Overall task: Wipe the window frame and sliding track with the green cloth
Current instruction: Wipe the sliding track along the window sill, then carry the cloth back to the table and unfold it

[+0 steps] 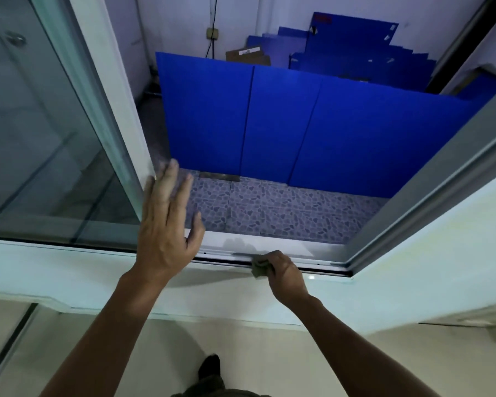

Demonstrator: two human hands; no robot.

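Note:
My right hand (pixel 285 275) is shut on a small bunched green cloth (pixel 259 267), pressing it onto the white sliding track (pixel 321 263) at the bottom of the open window. My left hand (pixel 166 222) is open, fingers spread, hovering at the lower end of the sliding sash's white frame (pixel 121 110), next to the glass pane (pixel 40 138). Most of the cloth is hidden under my right fingers.
The grey fixed frame (pixel 430 179) rises at the right of the opening. Beyond the window lean large blue panels (pixel 298 124) on a patterned tile floor (pixel 284 213), with more blue sheets and a cardboard box behind. A white sill (pixel 69 273) runs below the track.

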